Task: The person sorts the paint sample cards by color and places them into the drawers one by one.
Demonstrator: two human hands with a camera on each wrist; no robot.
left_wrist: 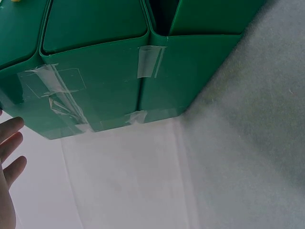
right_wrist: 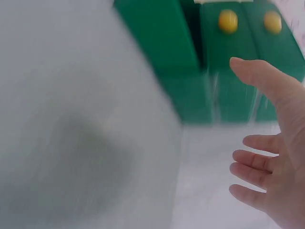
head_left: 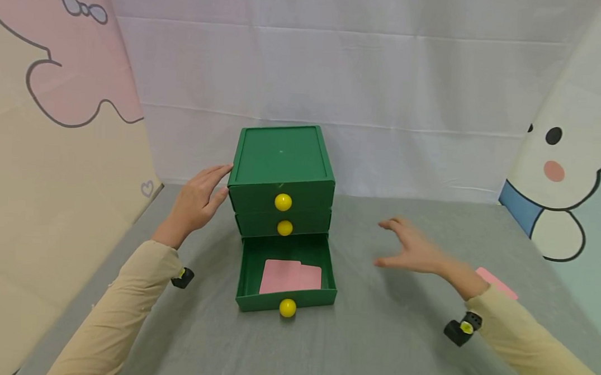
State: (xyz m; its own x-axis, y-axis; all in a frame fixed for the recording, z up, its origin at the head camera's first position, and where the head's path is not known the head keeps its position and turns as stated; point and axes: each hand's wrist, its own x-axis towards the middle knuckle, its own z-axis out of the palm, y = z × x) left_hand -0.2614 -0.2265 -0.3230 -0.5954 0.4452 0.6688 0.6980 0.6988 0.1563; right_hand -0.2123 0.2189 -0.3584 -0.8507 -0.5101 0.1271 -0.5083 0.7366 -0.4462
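A green three-drawer box [head_left: 283, 156] with yellow ball knobs stands in the middle of the table. Its bottom drawer [head_left: 286, 302] is pulled out, and two pink cards [head_left: 280, 276] lie inside, one overlapping the other. My left hand [head_left: 194, 204] is at the box's upper left side, fingers extended and fingertips at the wall. To the right of the box, my right hand [head_left: 411, 249] hovers over the table with thumb and fingers spread, holding nothing. In the right wrist view, the blurred box [right_wrist: 228, 95] lies beyond that hand.
Another pink piece [head_left: 498, 283] lies on the grey table [head_left: 354, 346] at the right, partly hidden by the right forearm. A white cloth [head_left: 385, 90] hangs behind the box. Printed panels with cartoon figures flank the table. Clear tape [left_wrist: 150, 62] joins the drawer units on the side.
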